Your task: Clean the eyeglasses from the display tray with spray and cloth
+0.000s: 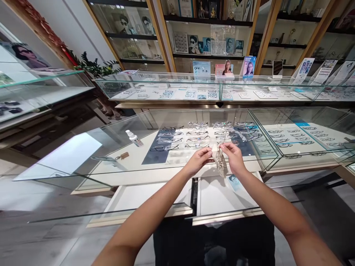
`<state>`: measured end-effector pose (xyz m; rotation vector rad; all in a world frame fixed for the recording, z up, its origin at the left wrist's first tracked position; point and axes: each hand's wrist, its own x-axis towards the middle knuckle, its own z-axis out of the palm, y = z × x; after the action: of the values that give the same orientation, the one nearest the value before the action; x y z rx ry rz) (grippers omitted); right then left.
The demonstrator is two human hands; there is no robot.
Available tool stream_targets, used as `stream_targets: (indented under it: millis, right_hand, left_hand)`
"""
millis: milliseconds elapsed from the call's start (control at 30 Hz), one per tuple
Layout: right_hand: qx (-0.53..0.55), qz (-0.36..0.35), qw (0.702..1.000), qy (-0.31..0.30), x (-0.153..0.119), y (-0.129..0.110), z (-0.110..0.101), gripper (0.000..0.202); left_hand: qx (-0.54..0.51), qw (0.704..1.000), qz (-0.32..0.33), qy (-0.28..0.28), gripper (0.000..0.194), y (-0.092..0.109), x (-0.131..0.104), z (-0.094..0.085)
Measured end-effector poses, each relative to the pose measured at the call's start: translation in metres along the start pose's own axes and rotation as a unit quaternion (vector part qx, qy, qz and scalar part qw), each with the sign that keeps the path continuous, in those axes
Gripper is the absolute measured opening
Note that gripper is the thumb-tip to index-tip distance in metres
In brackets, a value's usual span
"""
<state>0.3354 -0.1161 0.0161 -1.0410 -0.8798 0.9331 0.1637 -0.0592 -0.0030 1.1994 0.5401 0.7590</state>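
Observation:
My left hand (202, 159) and my right hand (232, 157) are close together above the glass showcase, each pinching the top of a crumpled beige cloth (220, 164). The cloth hangs down between them, over the rear part of a pulled-out white drawer (222, 201). A thin dark piece, too small to make out, sticks up beside my right fingertips. Rows of eyeglasses (197, 139) lie inside the showcase beyond my hands, on white and dark blue panels.
A white spray bottle (134, 138) and a brown tag (124, 155) are at the left of the showcase (111, 177). Another open drawer (149, 195) is under my left forearm. A card (235, 182) lies in the right drawer. A second glass counter (166, 96) stands behind.

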Motion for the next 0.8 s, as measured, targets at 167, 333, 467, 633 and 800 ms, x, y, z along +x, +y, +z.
stream_targets:
  millis: [167,333,467,633,800]
  right_hand:
    - [-0.001,0.008,1.0,-0.014,-0.007,0.0,0.006,0.035]
    - [0.001,0.013,1.0,-0.018,-0.011,-0.001,0.009,0.039]
    - [0.004,0.038,0.999,-0.031,-0.016,-0.002,0.009,0.043]
    - [0.015,0.055,0.998,-0.037,-0.019,-0.002,0.01,0.045]
    - [0.029,0.032,0.999,-0.028,-0.017,-0.004,0.01,0.04]
  left_hand:
    - [-0.014,0.999,0.004,0.031,0.056,-0.009,-0.002,0.008]
    - [-0.039,0.999,-0.032,0.018,0.064,-0.01,-0.003,0.013]
    - [-0.014,0.996,-0.089,-0.028,0.072,-0.013,-0.005,0.014]
    - [-0.009,0.994,-0.105,-0.036,0.076,-0.017,-0.006,0.018]
    - [-0.006,0.996,-0.085,0.027,0.075,-0.015,-0.005,0.019]
